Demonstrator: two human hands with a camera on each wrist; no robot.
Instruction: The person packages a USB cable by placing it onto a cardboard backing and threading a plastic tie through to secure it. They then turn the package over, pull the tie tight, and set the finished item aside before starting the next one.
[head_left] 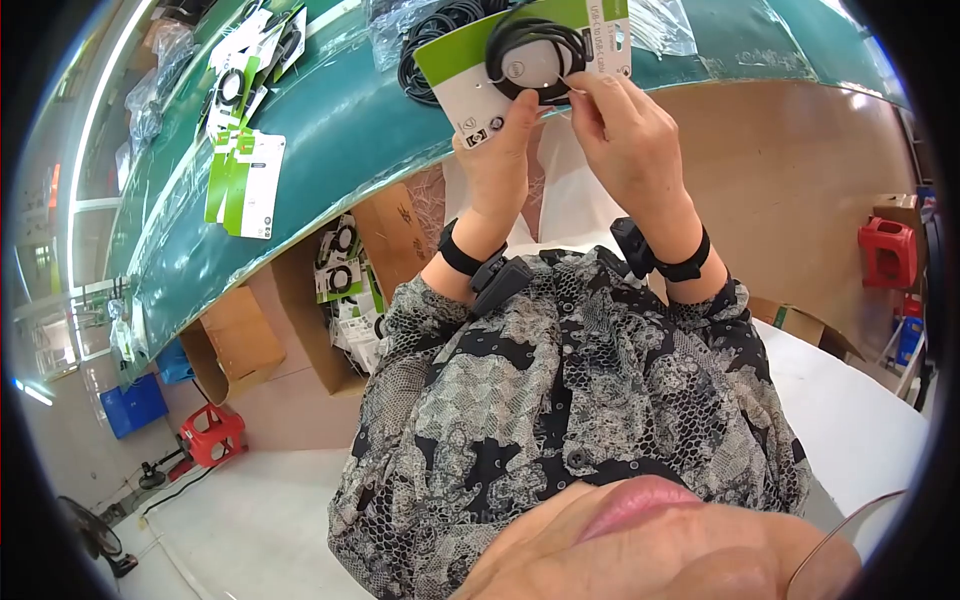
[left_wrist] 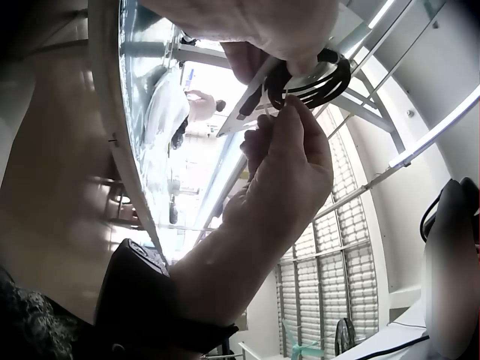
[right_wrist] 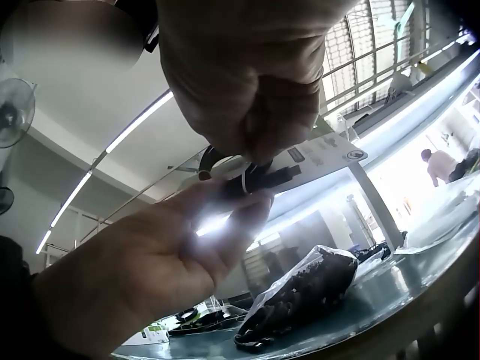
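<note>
In the head view, my left hand (head_left: 492, 172) holds a green and white card (head_left: 445, 80) from below, its thumb over the front near a coiled black cable (head_left: 497, 52). The card is printed as a USB-C to USB-C cable. My right hand (head_left: 632, 140) pinches a thin white tie (head_left: 566, 78) at the coil's lower right. The left wrist view has the right fingertips close against the coil (left_wrist: 334, 90). A white loop (right_wrist: 245, 178) goes round the cable beside its black connector (right_wrist: 283, 177) in the right wrist view, where the right fingers hide part of the coil.
Carded cables (head_left: 245, 180) lie in a pile at the table's left. Behind the held card, loose black cables (head_left: 418, 75) rest on the green tabletop (head_left: 330, 130). Below the edge stands a cardboard box (head_left: 305, 300) with more carded cables. Red stools (head_left: 888, 252) stand at both sides.
</note>
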